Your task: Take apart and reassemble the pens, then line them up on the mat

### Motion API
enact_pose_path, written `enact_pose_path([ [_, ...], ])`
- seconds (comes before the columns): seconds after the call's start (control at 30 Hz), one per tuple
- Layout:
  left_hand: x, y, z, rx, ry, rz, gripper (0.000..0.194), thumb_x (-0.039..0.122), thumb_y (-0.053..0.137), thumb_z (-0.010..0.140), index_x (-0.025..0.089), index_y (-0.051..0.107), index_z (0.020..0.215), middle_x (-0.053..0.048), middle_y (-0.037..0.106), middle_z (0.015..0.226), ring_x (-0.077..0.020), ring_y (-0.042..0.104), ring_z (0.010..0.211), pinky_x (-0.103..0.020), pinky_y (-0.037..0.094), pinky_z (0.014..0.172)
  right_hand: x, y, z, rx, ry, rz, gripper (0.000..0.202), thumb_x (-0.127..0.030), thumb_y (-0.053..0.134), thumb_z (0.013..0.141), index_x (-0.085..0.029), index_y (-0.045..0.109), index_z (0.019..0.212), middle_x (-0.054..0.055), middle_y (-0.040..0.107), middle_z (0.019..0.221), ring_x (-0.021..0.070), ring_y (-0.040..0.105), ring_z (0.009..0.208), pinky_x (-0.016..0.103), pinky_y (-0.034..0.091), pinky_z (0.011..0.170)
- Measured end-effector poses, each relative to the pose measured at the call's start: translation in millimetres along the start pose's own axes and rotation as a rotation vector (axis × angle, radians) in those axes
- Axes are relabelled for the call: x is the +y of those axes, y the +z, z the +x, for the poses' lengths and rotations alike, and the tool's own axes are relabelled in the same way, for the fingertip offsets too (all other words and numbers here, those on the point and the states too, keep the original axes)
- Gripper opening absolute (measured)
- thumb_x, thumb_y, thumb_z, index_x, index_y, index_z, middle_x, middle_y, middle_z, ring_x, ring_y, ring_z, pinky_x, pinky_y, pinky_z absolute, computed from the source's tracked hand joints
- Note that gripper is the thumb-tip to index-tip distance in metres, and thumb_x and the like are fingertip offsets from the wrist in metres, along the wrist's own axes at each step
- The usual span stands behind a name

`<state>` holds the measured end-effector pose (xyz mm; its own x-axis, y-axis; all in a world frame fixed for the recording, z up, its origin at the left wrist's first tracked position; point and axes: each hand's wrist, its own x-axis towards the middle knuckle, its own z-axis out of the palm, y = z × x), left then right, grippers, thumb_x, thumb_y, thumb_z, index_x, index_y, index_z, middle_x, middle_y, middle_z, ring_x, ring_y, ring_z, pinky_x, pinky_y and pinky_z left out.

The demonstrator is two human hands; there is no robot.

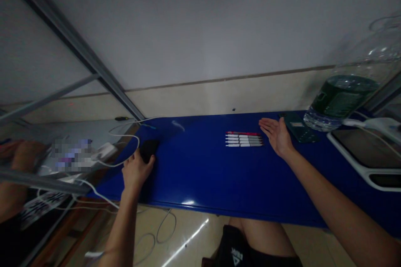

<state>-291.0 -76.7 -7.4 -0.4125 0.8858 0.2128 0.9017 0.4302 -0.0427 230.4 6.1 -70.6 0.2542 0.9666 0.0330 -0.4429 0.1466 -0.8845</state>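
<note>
At the left end of the blue table, my left hand (135, 170) has its fingers and thumb around the near edge of a flat black object (149, 150); its kind does not show. My right hand (278, 137) is open, fingers stretched out and palm turned toward the middle, holding nothing. Just left of its fingertips lies a neat row of several pens (244, 143), white and grey-barrelled, side by side. The farthest one is a red pen (242, 133).
A dark green phone-like object (299, 128) lies beyond my right wrist. Farther right are a large water bottle (341, 96) and a white-framed device (369, 150). A white cable (125, 135) runs past my left hand. Metal bars (109, 83) separate another person's arm (21, 162) at far left.
</note>
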Motion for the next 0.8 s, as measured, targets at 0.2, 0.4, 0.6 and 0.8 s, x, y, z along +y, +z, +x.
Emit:
enact_pose_path([
  [0.2,7,-3.6,7,-0.007,-0.048,0.006,0.084,0.068,0.048,0.081,0.007,0.047,0.139,-0.027,0.065,0.122,-0.0466,0.057,0.115,-0.048,0.045,0.088,-2,2,-1,0.001,0.009,0.003,0.065,-0.077,0.036,0.091,-0.024,0.073,0.1,0.012,0.073,0.114,0.029,0.063,0.121,0.049,0.038,0.118],
  [0.4,12,-4.7,9,0.0,-0.1,-0.01,0.086,0.068,0.05,0.08,0.009,0.044,0.142,-0.027,0.065,0.122,-0.049,0.057,0.115,-0.052,0.044,0.089,-3,5,-3,-0.009,0.005,-0.005,0.065,-0.076,0.035,0.092,-0.025,0.074,0.099,0.01,0.074,0.11,0.0283,0.065,0.118,0.05,0.039,0.117],
  [0.6,24,-8.1,6,0.024,-0.079,-0.078,0.086,0.056,0.054,0.083,0.009,0.033,0.151,-0.029,0.056,0.137,-0.0485,0.053,0.122,-0.058,0.04,0.098,-5,9,-3,-0.029,0.014,-0.026,0.065,-0.077,0.036,0.091,-0.024,0.073,0.1,0.011,0.074,0.11,0.0291,0.065,0.116,0.051,0.039,0.116],
  [0.8,111,-9.2,-12,0.243,0.264,-0.326,0.058,0.032,0.052,0.089,0.015,0.046,0.144,-0.017,0.048,0.149,-0.0346,0.045,0.135,-0.05,0.036,0.111,-2,10,-3,-0.055,-0.032,-0.149,0.058,-0.074,0.045,0.09,-0.023,0.072,0.1,0.011,0.073,0.11,0.0288,0.066,0.115,0.051,0.045,0.111],
])
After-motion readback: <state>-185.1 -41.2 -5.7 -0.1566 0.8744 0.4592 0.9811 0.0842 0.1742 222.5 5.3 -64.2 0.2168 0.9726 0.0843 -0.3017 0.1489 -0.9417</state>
